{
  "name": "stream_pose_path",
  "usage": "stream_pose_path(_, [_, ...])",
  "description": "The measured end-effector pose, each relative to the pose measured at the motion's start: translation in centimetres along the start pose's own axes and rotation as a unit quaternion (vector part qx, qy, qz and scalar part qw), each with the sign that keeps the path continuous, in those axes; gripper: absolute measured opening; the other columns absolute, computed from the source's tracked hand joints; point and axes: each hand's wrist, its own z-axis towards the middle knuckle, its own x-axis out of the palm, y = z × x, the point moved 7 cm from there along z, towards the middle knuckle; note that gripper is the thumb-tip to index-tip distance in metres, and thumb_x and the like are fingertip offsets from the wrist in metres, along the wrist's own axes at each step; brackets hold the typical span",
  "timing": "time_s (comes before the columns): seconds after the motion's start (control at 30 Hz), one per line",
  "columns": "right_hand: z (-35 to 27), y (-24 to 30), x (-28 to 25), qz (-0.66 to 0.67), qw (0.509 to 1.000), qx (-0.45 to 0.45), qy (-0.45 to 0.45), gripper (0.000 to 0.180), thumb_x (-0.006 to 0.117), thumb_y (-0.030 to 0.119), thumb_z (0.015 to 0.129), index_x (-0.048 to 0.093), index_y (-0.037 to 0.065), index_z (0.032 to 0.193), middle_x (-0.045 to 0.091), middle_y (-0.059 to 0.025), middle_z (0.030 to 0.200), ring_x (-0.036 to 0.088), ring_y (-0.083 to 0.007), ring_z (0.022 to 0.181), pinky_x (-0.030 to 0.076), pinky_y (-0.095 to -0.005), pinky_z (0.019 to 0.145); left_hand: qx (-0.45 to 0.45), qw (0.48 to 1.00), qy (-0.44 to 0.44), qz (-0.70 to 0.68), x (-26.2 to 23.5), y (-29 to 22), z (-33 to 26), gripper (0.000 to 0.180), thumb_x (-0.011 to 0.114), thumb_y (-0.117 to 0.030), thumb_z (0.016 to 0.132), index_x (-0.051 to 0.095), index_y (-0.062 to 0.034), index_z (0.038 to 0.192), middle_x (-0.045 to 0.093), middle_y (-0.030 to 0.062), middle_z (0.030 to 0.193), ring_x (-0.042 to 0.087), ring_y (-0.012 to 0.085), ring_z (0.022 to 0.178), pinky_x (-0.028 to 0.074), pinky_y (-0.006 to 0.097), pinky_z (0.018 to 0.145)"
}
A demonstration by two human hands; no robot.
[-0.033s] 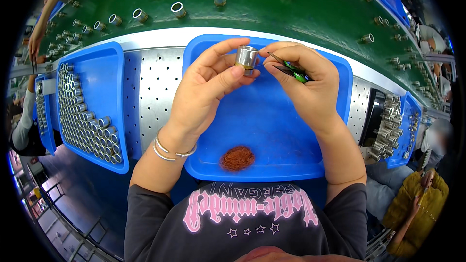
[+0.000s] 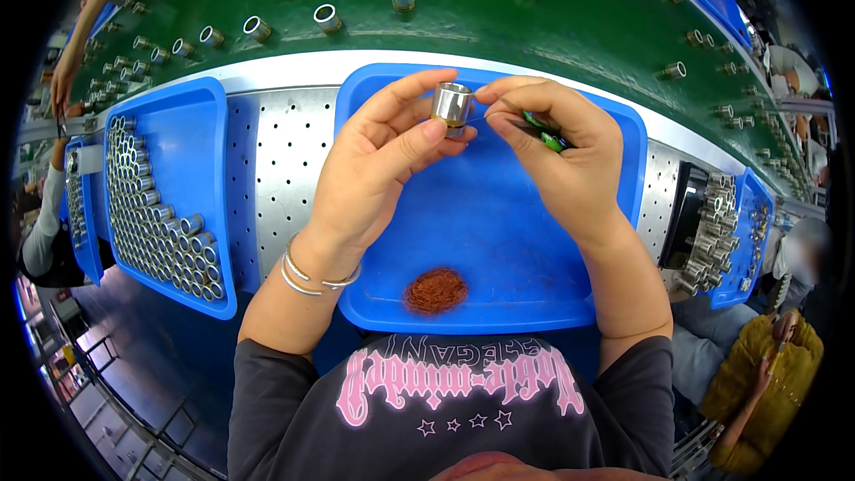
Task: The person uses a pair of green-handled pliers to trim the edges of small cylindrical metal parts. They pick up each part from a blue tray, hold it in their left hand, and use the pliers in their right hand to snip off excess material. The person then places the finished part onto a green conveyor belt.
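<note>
My left hand (image 2: 374,169) pinches a small silver metal cylinder (image 2: 451,104) between thumb and fingers, held above the far part of a blue tray (image 2: 499,240). My right hand (image 2: 574,169) is closed around a small green tool (image 2: 545,134), and its thumb and forefinger reach the cylinder's right side. A thin strand seems to run from those fingertips to the cylinder. A clump of reddish-brown fibre (image 2: 435,290) lies near the tray's front edge. Thin silver bangles circle my left wrist.
A blue tray on the left (image 2: 200,125) holds several rows of metal cylinders, and another on the right (image 2: 753,214) holds more. A green surface beyond (image 2: 499,13) carries spaced metal cylinders. Another person's arm (image 2: 67,80) reaches in at far left; a person in yellow (image 2: 757,374) sits at lower right.
</note>
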Motion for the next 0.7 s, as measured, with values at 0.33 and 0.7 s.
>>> stream_pose_path(0.33, [0.1, -1.5, -0.3, 0.118, 0.988, 0.098, -0.012, 0.011, 0.062, 0.004, 0.081, 0.063, 0.0, 0.091, 0.065, -0.0053, 0.086, 0.06, -0.0087, 0.075, 0.047, -0.0186, 0.066, -0.045, 0.998, 0.007, -0.04, 0.4, 0.3, -0.1, 0.04, 0.054, -0.012, 0.088, 0.043, -0.0023, 0.126, 0.058, 0.0116, 0.108, 0.06, 0.0193, 0.094, 0.048, 0.028, 0.083])
stream_pose_path(0.7, [-0.2, 0.5, 0.1, -0.004, 1.0, -0.003, 0.004, 0.023, 0.059, -0.012, 0.068, 0.06, -0.001, 0.087, 0.065, -0.0112, 0.088, 0.063, -0.0183, 0.081, 0.05, -0.0258, 0.071, 0.005, 0.999, 0.019, 0.042, 0.6, -0.2, -0.2, 0.044, 0.055, 0.0, 0.084, 0.043, 0.001, 0.126, 0.058, 0.0147, 0.108, 0.061, 0.0183, 0.091, 0.049, 0.026, 0.082])
